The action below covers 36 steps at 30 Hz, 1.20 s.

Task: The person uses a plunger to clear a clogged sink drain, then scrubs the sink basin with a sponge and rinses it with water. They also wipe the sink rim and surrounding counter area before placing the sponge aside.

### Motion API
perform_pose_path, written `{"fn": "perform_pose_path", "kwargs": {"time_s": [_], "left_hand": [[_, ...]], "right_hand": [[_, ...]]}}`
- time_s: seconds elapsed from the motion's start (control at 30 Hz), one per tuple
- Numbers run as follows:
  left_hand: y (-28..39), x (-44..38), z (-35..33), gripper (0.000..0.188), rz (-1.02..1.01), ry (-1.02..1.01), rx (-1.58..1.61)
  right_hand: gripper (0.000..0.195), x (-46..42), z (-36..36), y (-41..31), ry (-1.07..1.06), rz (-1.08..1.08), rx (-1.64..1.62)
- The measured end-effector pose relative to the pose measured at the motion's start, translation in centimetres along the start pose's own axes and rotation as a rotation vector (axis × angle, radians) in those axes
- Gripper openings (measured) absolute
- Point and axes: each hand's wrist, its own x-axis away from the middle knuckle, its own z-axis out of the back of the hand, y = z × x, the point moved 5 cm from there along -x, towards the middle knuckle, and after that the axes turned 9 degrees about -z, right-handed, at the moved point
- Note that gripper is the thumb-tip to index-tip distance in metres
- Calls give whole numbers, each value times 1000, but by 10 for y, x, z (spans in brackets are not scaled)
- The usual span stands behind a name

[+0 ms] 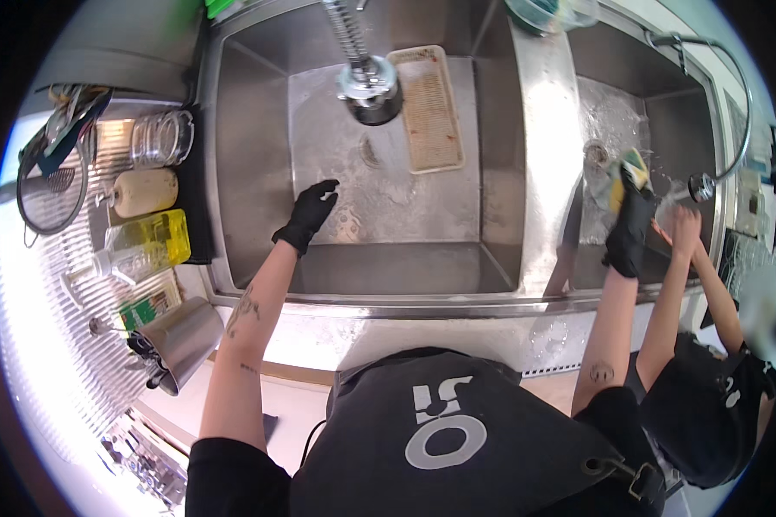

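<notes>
My left hand [305, 214], in a black glove, hovers over the left part of the large stainless steel sink basin [388, 268]. Its fingers are apart and hold nothing. Over the smaller right basin [679, 110], my black-gloved right hand [628, 226] grips a yellow and green sponge [632, 171]. A cream slotted plastic tray [434, 110] lies on the floor of the large basin. Above that basin hangs a spray head [370, 90] on a coiled spring hose, partly overlapping the tray. Water and a little foam wet the basin floor.
A co-worker's bare hands [682, 229] are close to my right hand, under water from a second spray head [701, 187]. Left of the sink stand a pump bottle [145, 192], a yellow-liquid bottle [149, 242], and a metal utensil holder [184, 342]. A strainer [52, 194] hangs there.
</notes>
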Motion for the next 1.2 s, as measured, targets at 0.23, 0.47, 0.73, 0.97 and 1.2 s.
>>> {"fn": "perform_pose_path", "kwargs": {"time_s": [0.23, 0.47, 0.73, 0.97, 1.2], "left_hand": [[-141, 15, -10, 42, 409, -167, -369], [-224, 42, -60, 47, 938, 214, 231], [-198, 5, -55, 27, 549, 518, 235], [32, -63, -21, 20, -131, 311, 245], [137, -40, -19, 23, -53, 305, 436]], "right_hand": [[35, -29, 73, 41, -131, -29, 44], [34, 0, 60, -4, -345, 68, -30], [26, 110, -56, -41, -277, -102, -10], [30, 147, -108, -45, -495, -166, -8], [35, 167, -179, -32, -757, -107, -153]]}}
